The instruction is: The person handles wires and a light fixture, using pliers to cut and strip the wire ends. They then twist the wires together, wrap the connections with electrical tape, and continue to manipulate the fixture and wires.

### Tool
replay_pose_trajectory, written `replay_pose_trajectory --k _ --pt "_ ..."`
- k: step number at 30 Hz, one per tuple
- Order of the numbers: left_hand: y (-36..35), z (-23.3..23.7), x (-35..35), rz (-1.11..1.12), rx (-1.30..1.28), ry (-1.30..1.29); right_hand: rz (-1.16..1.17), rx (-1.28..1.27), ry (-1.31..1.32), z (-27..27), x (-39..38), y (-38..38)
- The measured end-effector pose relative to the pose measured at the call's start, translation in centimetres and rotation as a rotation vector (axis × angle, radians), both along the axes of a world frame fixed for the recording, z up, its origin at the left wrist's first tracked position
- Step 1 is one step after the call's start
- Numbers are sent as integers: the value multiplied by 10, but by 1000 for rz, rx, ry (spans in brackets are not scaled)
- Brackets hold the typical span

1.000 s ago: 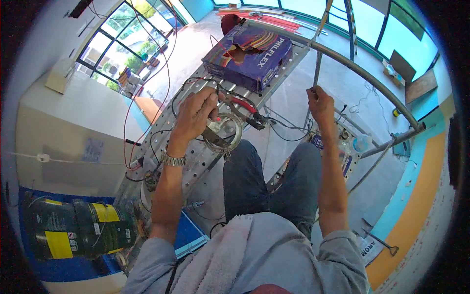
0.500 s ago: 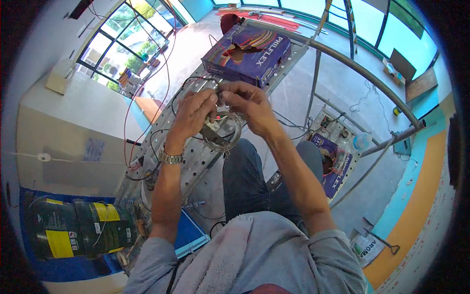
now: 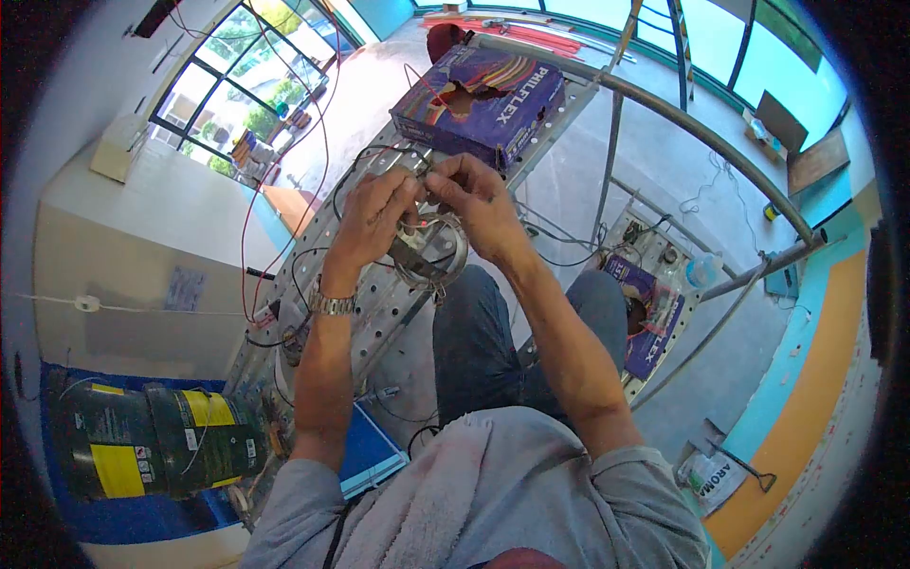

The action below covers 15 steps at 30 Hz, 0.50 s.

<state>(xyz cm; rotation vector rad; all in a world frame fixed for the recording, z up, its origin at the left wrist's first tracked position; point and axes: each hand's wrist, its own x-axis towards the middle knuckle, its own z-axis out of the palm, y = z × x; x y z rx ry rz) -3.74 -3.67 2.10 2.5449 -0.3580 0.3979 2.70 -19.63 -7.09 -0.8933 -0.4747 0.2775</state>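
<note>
My left hand (image 3: 377, 216), with a metal watch (image 3: 332, 304) on its wrist, is closed with thumb and fingers pinching thin wires. Fingertip to fingertip with it, my right hand (image 3: 477, 204) pinches at the same wires, whose ends are hidden between the fingers. Just below hangs a round light fixture (image 3: 459, 262) with a metallic ring and a dark block across its middle. A little red shows on its wiring under my left fingers. A black cable (image 3: 377, 149) curves in from behind the hands.
A perforated metal scaffold plank (image 3: 365, 327) lies under the hands, bearing a purple Philflex box (image 3: 507, 119). Curved scaffold tubing (image 3: 701, 133) rises to the right. Another Philflex box (image 3: 654, 351) sits lower right by a plastic bottle (image 3: 703, 272). Black-and-yellow buckets (image 3: 114, 441) stand lower left.
My right hand has shifted slightly left and its fingers have bent closer to the left fingertips. The fixture has tilted a little; the left hand stays nearly in place.
</note>
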Motion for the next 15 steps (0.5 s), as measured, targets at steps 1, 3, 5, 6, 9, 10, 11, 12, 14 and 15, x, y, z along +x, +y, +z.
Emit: replay_pose_trajectory --k 1,3,5,6,9,10,11,12,14,15 --pt "3 -3 1 1 -20 28 -37 -57 -35 -2 2 -1" --pt "9 -7 4 4 -60 85 -150 -133 -169 -6 7 -4" --pt "5 -4 1 53 -104 147 -243 -207 -269 -10 8 -8" --pt "2 -2 0 77 -126 176 -279 -240 -305 -7 8 -10" --pt "1 -5 -1 89 -207 168 -241 -233 -272 0 8 -13" --pt "-1 -6 0 99 -222 139 -206 -214 -238 2 8 -14" --pt "-4 -9 0 108 -236 110 -170 -178 -194 4 6 -14" --pt "-5 -11 0 117 -251 82 -135 -143 -149 8 2 -15" --pt "1 -17 5 92 -116 4 -108 -98 -105 9 -1 -14" --pt "1 -17 6 81 -49 -35 -115 -87 -106 9 -2 -13"
